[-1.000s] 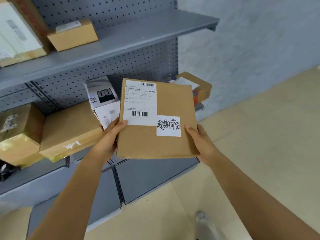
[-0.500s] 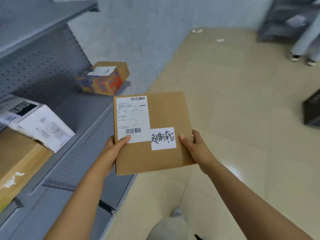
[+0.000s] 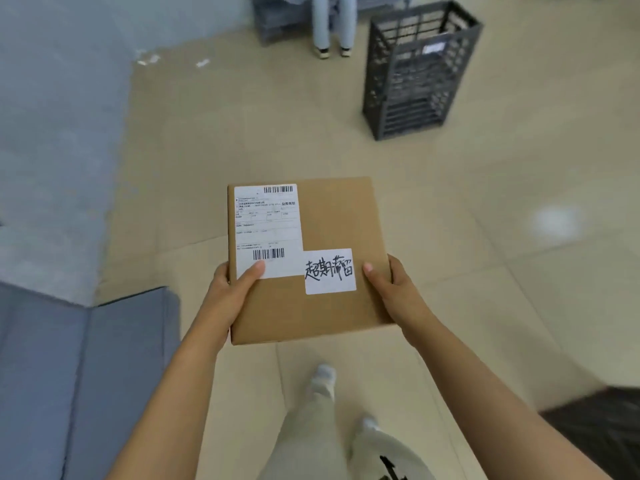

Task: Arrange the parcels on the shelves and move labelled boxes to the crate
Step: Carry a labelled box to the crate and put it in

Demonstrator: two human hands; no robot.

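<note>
The labelled box [image 3: 311, 261] is gripped at both edges, thumbs laid on top, by the left hand [image 3: 230, 292] and right hand [image 3: 391, 289]. The shelving seen earlier is gone from view; the crate [image 3: 415, 67] is now seen ahead.

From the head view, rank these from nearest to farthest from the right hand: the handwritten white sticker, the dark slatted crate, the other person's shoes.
1. Handwritten white sticker, on the brown cardboard box, just left of the right hand.
2. Dark slatted plastic crate, on the floor ahead, slightly right.
3. Other person's shoes, by the far wall.
</note>
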